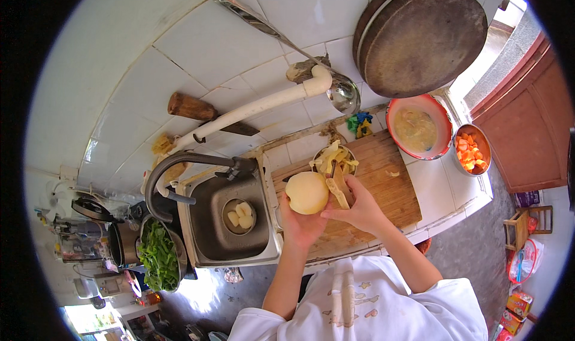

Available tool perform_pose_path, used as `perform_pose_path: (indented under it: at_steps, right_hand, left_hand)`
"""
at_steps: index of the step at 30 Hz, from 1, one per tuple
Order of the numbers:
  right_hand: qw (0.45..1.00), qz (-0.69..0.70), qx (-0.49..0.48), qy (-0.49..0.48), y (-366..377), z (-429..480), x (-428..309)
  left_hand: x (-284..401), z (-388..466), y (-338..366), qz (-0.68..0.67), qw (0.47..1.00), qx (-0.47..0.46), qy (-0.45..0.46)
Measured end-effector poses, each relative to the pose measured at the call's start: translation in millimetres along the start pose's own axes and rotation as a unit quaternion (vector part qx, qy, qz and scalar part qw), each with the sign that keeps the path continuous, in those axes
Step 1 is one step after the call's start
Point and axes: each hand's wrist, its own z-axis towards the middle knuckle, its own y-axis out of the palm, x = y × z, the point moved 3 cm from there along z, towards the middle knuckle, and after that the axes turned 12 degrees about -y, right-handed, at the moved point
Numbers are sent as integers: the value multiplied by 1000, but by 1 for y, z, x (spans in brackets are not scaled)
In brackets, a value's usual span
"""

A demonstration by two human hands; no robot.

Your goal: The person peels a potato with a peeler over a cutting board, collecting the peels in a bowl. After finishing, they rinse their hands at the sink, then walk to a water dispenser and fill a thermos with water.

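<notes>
My left hand (305,226) cups a large, round, pale yellow peeled fruit (307,193), perhaps a pear, from below. Held in my right hand (361,208) is a peeler (340,190) with a light wooden-looking handle, close against the fruit's right side. Just beyond both hands, a small metal bowl (353,152) heaped with yellowish peelings (333,154) stands on the wooden cutting board (391,197). The fruit hides part of that board.
Left of the board, a steel sink (206,244) holds a bowl of pale peeled pieces (245,215) below a curved faucet (157,179). Leafy greens (157,255) lie farther left. To the right stand a red-rimmed basin (391,116) and a metal bowl of orange chunks (469,152). A ladle (343,94) hangs above.
</notes>
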Motion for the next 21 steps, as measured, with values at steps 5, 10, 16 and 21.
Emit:
perform_pose_path:
  at_steps: [5, 10, 16, 21]
  right_hand:
    - [994, 110, 18, -7, 2, 2, 9]
    - [979, 166, -1, 116, 3, -6, 7]
    - [985, 6, -35, 167, -6, -8, -12]
    - [983, -134, -73, 97, -22, -10, -48]
  left_hand:
    - [-3, -4, -13, 3, 999, -2, -44]
    - [9, -11, -16, 112, 990, -52, -67]
    - [3, -11, -23, 22, 992, -11, -127]
    - [1, -12, -22, -6, 984, -86, -153]
